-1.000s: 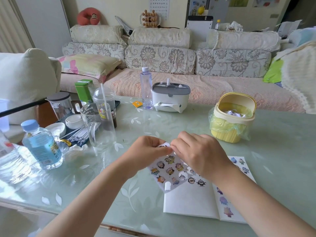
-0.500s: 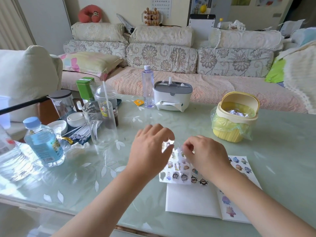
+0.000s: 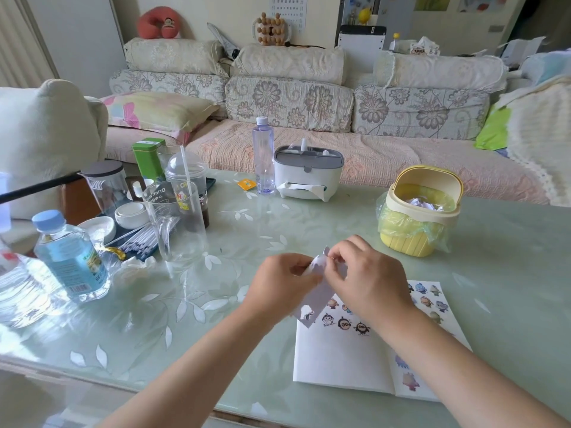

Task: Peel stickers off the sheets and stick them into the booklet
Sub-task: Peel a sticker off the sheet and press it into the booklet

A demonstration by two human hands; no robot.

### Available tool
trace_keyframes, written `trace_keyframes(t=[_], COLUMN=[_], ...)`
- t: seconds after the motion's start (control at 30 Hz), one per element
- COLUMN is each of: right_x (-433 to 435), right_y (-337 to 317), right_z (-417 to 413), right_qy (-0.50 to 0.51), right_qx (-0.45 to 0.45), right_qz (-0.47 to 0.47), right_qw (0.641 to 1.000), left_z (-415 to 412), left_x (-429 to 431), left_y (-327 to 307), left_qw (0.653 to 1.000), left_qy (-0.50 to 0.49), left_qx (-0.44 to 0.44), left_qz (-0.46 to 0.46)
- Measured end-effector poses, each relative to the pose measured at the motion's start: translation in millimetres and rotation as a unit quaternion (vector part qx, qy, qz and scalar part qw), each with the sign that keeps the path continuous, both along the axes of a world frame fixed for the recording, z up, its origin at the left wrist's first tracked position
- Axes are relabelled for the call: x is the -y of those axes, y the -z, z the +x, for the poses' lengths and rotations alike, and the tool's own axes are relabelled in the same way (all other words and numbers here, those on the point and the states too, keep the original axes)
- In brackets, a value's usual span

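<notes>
Looking down in the head view, a sticker sheet (image 3: 318,293) is seen lifted and bent, pinched at its upper end by the curled fingers of the left hand (image 3: 284,285) and the right hand (image 3: 369,279), which are brought close together. Its lower corner is hung over the far left corner of the booklet (image 3: 340,356), which is laid open on the glass-topped table (image 3: 309,223), with cartoon figures shown on both pages. A yellow bin (image 3: 411,242) is placed beyond the right hand, a tissue box (image 3: 309,176) and a clear bottle (image 3: 263,156) farther back, a glass mug (image 3: 177,225) to the left
</notes>
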State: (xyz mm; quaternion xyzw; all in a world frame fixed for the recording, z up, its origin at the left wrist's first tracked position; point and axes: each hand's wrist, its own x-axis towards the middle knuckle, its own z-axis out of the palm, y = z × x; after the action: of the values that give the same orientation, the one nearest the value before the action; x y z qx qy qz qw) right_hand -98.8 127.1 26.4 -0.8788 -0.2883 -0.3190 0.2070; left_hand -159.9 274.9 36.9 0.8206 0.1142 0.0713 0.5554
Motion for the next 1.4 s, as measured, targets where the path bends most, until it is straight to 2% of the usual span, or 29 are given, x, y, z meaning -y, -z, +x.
trace_keyframes(t=[0.1,0.2,0.37,0.5,0.57,0.67,0.8,0.93,1.03,1.1,1.4], right_x=[-3,1,-2,-4,-4,-4,-5,-1,2,2,7], right_y=[2,6,3,0,-5,-11,-13,-16,-16,-16,-15], right_z=[1,7,4,-2,-5,-5,-2,3,4,3,9], right_qy=[-0.008,-0.039,-0.050,-0.017,0.007,0.028,-0.017,-0.003,-0.005,-0.001,0.009], right_qx=[0.055,0.116,0.106,0.006,-0.092,-0.249,-0.402,-0.453,-0.507,-0.523,-0.489], right_qz=[0.021,-0.030,-0.045,0.010,0.065,0.155,0.214,0.256,0.305,0.313,0.258], right_qw=[0.998,0.992,0.992,1.000,0.994,0.956,0.890,0.854,0.806,0.793,0.833], left_z=[0,1,3,4,4,4,5,10,13,15,22], left_x=[1,-2,-4,-5,-5,-4,-3,-7,-9,-10,-18], left_y=[-3,-8,-4,-3,-4,-4,-1,3,6,8,8], left_qw=[0.998,0.996,0.996,0.996,0.995,0.993,0.997,0.999,0.998,0.996,0.974], left_qy=[0.001,-0.002,-0.030,-0.047,-0.050,-0.053,-0.037,-0.043,-0.037,-0.038,-0.076], left_qx=[-0.023,-0.041,-0.031,-0.035,-0.038,-0.030,-0.018,-0.015,-0.013,-0.011,-0.009], left_qz=[-0.057,-0.079,-0.073,-0.073,-0.078,-0.097,-0.071,0.008,0.053,0.083,0.214])
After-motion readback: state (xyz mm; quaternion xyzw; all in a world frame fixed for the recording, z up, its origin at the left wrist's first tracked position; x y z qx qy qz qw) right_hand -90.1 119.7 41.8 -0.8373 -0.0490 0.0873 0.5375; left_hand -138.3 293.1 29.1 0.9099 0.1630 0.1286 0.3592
